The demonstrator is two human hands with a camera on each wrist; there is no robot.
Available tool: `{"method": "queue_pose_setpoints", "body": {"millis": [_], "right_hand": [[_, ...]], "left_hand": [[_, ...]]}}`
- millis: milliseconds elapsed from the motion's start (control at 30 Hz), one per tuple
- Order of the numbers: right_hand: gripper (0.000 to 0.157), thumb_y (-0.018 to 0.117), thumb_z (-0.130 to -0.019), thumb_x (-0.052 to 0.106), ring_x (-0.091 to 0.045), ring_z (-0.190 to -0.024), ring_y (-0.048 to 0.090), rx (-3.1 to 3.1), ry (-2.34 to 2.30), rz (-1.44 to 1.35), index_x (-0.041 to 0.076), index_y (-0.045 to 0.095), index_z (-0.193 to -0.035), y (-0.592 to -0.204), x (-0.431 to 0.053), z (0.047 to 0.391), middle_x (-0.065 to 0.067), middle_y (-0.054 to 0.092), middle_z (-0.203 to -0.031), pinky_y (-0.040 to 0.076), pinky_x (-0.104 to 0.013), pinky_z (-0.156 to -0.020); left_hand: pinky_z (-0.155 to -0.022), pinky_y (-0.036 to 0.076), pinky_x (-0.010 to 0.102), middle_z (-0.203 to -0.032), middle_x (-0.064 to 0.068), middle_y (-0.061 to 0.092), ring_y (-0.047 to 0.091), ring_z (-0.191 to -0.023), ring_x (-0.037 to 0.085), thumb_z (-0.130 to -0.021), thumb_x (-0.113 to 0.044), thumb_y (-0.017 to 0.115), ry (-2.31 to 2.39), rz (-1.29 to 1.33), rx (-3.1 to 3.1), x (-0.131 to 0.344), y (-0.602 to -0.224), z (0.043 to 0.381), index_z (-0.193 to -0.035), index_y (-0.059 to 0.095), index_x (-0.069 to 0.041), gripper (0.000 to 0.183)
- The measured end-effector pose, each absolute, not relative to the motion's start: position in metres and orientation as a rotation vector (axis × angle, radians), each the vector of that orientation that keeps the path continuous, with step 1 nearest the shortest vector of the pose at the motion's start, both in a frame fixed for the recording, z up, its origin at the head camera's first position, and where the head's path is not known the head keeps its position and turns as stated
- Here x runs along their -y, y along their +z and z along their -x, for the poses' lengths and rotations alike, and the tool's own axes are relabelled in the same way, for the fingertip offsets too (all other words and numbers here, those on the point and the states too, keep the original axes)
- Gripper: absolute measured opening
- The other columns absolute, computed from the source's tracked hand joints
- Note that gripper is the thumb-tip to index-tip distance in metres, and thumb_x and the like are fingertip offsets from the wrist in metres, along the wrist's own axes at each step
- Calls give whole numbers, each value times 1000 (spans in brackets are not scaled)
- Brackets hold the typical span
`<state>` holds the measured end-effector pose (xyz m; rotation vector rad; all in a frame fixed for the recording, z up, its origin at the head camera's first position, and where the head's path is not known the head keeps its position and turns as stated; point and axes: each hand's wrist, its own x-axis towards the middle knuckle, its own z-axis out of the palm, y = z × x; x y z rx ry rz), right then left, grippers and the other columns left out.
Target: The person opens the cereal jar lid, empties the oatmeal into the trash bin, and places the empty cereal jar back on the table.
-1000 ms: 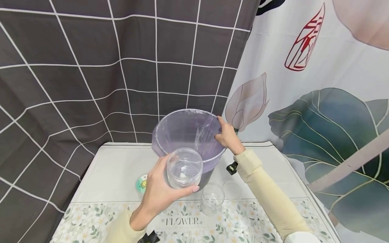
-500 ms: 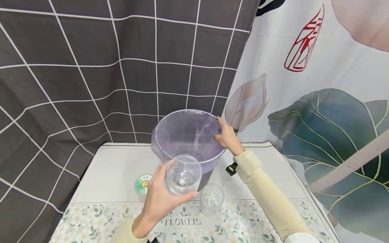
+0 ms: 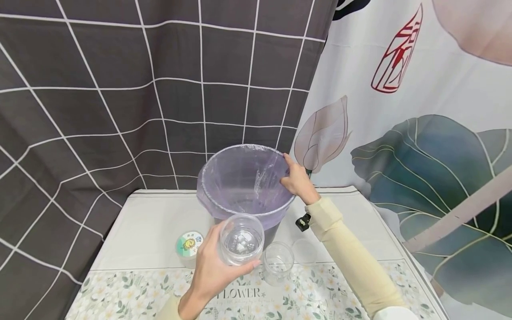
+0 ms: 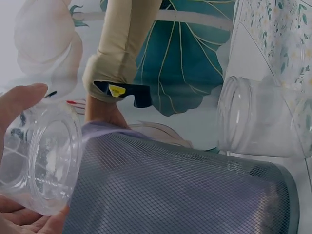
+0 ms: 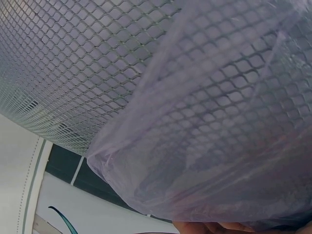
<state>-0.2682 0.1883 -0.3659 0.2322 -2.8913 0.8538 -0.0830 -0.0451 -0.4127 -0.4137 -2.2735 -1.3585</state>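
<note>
My left hand point(image 3: 216, 262) grips a clear plastic jar point(image 3: 241, 240), thumb along its near side and fingers round its far left. The jar's mouth is open and tilts toward the head camera; whitish marks show at its base. It hangs just in front of a mesh waste bin point(image 4: 195, 190) lined with a thin purple bag point(image 3: 236, 182). My right hand point(image 3: 299, 180) holds the bin's right rim, thumb inside over the bag and the other fingers mostly hidden outside. In the right wrist view only a few fingers point(image 5: 209, 227) show under the bag's folded edge.
Behind the left hand lies a round green-and-white labelled lid point(image 3: 189, 244). A second clear jar point(image 3: 278, 263) stands open right of the held one, beside a faint clear disc point(image 3: 305, 252). A grey checked curtain point(image 3: 172, 98) hangs behind the white table point(image 3: 148, 222).
My left hand has drawn the jar down and back from the bin's mouth, baring more of the rim and the labelled lid. The right hand keeps its hold on the bin.
</note>
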Motion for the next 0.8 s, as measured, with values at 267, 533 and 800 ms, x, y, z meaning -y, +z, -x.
{"method": "queue_pose_setpoints", "body": {"millis": [267,533,800], "right_hand": [[83,57,-70,3,-37,-96,58,2896,859,-231,4,21,-145,-366,-188,268,-31,47,-127,53,-42,-73],[83,58,-69,3,-37,-99,57,2884,862,-241,3,22,-145,-366,-188,269,-30,46,-129,53,-43,-76],[83,57,-69,3,-39,-105,55,2872,864,-246,2,23,-144,-365,-188,269,-30,46,-128,51,-45,-81]], "left_hand": [[-81,51,36,-113,-6,56,55,-99,14,-50,-48,86,-1348,449,2267,46,-434,84,-129,47,-21,92],[-84,50,37,-116,-3,55,54,-102,17,-51,-44,87,-1341,494,2230,43,-455,85,-130,47,-16,93],[-84,50,39,-116,-3,55,55,-102,17,-50,-44,87,-1362,481,2233,41,-470,85,-129,47,-16,93]]}}
